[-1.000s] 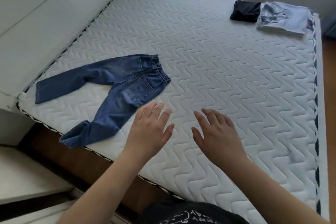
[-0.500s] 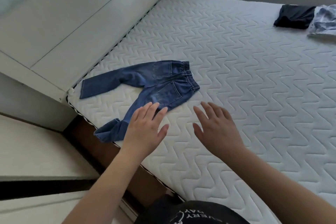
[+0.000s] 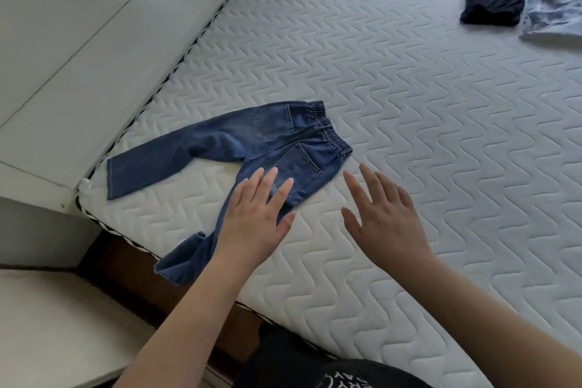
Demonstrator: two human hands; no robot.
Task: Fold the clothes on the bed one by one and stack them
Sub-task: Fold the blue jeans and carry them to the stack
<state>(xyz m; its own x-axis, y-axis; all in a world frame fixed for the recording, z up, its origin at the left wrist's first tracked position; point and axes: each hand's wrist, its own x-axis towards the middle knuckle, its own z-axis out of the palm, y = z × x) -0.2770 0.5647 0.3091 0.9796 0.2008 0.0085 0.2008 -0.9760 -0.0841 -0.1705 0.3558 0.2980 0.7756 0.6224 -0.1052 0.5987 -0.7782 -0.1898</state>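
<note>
We hold our left hand (image 3: 256,217) over the jeans (image 3: 271,138) and our right hand (image 3: 382,217) over the bed (image 3: 409,104), fingers straight.

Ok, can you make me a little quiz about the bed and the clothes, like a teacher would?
1. True or false: the jeans are already folded.
2. Which hand is over the jeans? A) left hand B) right hand C) both
3. Fill in: the dark folded garment and the light blue garment lie at the far ____ corner of the mattress.

Key: 1. False, they lie spread out with one leg over the mattress edge. 2. A. 3. right.
</note>
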